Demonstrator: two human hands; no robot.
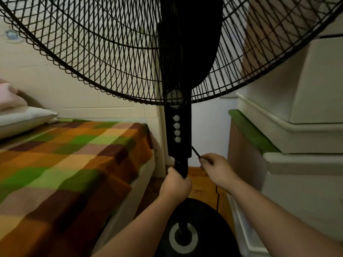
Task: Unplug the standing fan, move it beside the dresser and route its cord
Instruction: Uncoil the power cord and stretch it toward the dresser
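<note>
A black standing fan (179, 132) stands right in front of me, its wire cage filling the top of the view and its round base (207, 225) on the wooden floor below. My left hand (175, 186) grips the pole just under the control panel with its white buttons. My right hand (216, 168) pinches the thin black cord (195, 152) where it leaves the panel's right side. A further stretch of cord hangs down to the floor below my right wrist. The plug is hidden.
A bed with a checked orange, green and brown blanket (65, 164) and a pillow (24, 117) lies close on the left. A cream dresser (306, 164) with a green-edged ledge stands close on the right. A narrow strip of wooden floor (202, 184) runs between them.
</note>
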